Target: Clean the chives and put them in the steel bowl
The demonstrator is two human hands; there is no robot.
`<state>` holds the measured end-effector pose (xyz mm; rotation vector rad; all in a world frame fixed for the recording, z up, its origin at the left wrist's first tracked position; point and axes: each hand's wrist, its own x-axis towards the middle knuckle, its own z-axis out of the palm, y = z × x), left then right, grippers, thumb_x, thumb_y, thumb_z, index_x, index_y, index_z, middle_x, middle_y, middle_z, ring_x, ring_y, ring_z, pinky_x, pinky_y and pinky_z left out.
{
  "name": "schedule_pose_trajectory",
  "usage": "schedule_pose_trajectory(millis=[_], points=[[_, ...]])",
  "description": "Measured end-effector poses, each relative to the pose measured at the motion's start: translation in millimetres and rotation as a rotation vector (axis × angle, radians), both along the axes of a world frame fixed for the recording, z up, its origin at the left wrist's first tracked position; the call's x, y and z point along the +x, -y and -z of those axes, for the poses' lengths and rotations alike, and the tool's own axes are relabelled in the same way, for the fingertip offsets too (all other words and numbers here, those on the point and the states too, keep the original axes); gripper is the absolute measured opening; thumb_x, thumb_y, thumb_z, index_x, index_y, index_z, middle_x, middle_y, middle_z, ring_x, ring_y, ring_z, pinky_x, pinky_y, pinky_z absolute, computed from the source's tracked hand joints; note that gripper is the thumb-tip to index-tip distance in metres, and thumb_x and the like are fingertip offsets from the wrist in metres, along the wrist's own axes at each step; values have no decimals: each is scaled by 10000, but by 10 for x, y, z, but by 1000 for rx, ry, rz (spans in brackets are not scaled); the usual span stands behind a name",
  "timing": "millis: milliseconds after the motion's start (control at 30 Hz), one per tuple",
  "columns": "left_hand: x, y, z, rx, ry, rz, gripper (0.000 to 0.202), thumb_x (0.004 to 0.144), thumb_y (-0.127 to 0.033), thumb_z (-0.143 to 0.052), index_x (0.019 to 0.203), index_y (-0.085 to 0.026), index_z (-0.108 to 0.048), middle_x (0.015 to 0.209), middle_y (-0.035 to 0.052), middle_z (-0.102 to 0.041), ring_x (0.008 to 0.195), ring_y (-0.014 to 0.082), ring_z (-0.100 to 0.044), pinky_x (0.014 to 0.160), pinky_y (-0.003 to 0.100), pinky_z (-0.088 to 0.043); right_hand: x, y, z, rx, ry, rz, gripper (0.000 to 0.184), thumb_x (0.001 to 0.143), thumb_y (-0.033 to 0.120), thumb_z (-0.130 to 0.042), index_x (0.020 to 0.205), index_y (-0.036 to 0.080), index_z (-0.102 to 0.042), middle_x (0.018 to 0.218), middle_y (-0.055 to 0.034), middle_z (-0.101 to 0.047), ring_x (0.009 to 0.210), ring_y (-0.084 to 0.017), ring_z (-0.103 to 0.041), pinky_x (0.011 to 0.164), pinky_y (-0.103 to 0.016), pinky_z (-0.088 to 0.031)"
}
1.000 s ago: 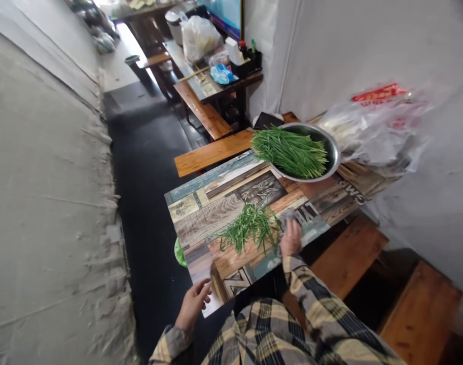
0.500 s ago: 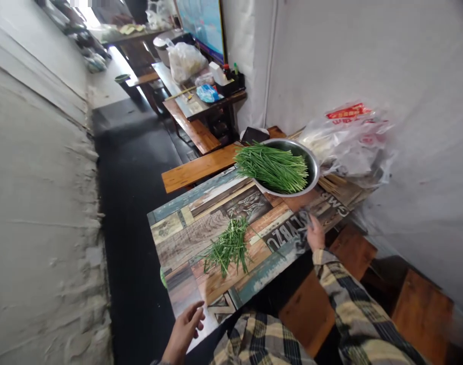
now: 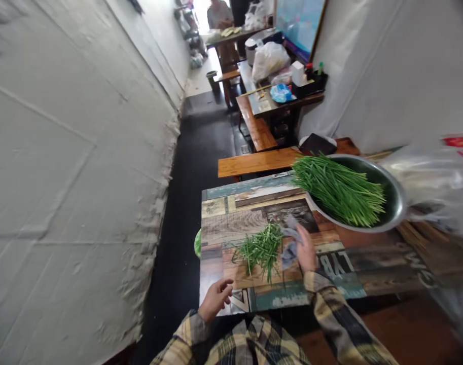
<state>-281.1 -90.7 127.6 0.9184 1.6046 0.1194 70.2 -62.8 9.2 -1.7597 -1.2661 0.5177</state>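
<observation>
My right hand (image 3: 306, 249) grips a grey cloth (image 3: 289, 248) on the table, at the right edge of a loose pile of green chive scraps (image 3: 259, 249). Over the near left part of the table is my left hand (image 3: 216, 298), fingers apart and slightly curled, with nothing in it. The chive scraps lie between the two hands, spread on the wood-patterned tabletop (image 3: 231, 223). Farther right stands a metal bowl (image 3: 396, 203) heaped with long green chives (image 3: 341, 187), their tips hanging over its left rim.
Plastic bags (image 3: 432, 177) lie right of the bowl by the wall. A wooden bench (image 3: 254, 163) runs behind the table. Beyond it, another table holds a stuffed white bag (image 3: 271, 62) and a black caddy (image 3: 311, 86). A person (image 3: 219, 15) is at the far end.
My right hand has moved the grey cloth leftward from the table's near right edge to the scraps. My left hand has come over the table. The view has turned left.
</observation>
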Motion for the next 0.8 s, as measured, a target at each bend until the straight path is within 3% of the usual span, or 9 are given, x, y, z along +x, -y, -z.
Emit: schedule_pose_trajectory(millis=[67, 133, 233, 300, 400, 533, 600, 667, 800], points=[[-124, 18, 21, -5, -34, -57, 447, 728, -342, -570, 1094, -85, -579, 676, -13, -552, 493, 77, -512, 406, 182, -332, 345, -18, 39, 6, 53, 83, 580, 770, 157, -375, 1333, 210, -505, 1327, -102, -522, 1255, -261, -474, 1068, -501, -362], [-235, 50, 31, -14, -66, -111, 425, 739, -327, -562, 1089, -86, -583, 667, -16, -545, 485, 73, -505, 405, 180, -328, 481, -103, 114, -7, 100, 211, 565, 791, 189, -394, 1348, 151, -481, 1370, -172, -463, 1308, -330, -397, 1075, -589, -289], [-314, 95, 50, -29, -83, -169, 397, 744, -304, -558, 1073, -86, -595, 659, -13, -551, 481, 74, -509, 407, 181, -330, 163, -333, 238, -66, 221, 320, 555, 789, 210, -446, 1336, 135, -494, 1393, -216, -422, 1316, -385, -350, 1051, -640, -264], [-316, 102, 77, -37, -68, -191, 367, 738, -290, -565, 1045, -95, -614, 652, -13, -558, 476, 76, -513, 406, 182, -325, -237, -506, 268, -84, 249, 169, 561, 770, 170, -445, 1327, 165, -513, 1386, -185, -444, 1297, -360, -376, 1049, -604, -305], [-332, 69, 135, -45, -26, -207, 331, 723, -279, -587, 1002, -108, -637, 641, -11, -576, 471, 81, -523, 404, 182, -315, -690, -746, 172, -59, 197, -174, 609, 721, 88, -393, 1295, 217, -551, 1316, -109, -532, 1238, -277, -459, 1056, -522, -364], [-555, -29, 208, -35, 27, -247, 345, 720, -298, -613, 1011, -113, -626, 659, -3, -601, 481, 86, -536, 419, 185, -327, -701, -1083, -170, 3, 153, -455, 668, 690, 52, -365, 1302, 249, -548, 1308, -52, -559, 1234, -212, -488, 1089, -435, -367], [-766, -90, 255, -18, 37, -282, 351, 728, -305, -611, 1023, -113, -615, 665, -5, -593, 490, 83, -537, 429, 184, -338, -573, -1311, -342, 9, 181, -436, 660, 708, 52, -375, 1323, 235, -531, 1352, -58, -532, 1269, -203, -462, 1112, -396, -336], [-1011, -158, 326, 0, 38, -320, 353, 746, -299, -591, 1043, -109, -605, 671, -7, -585, 492, 80, -534, 430, 182, -342, -484, -1600, -442, -23, 212, -319, 616, 728, 61, -379, 1301, 203, -555, 1342, -78, -543, 1261, -200, -471, 1104, -369, -333], [-1522, -301, 563, 14, 51, -376, 330, 769, -271, -557, 1042, -96, -616, 668, -3, -582, 489, 82, -539, 420, 182, -347, -739, -2302, -372, -185, 267, -168, 544, 747, 72, -394, 1248, 121, -601, 1271, -138, -593, 1193, -220, -524, 1043, -354, -372]])
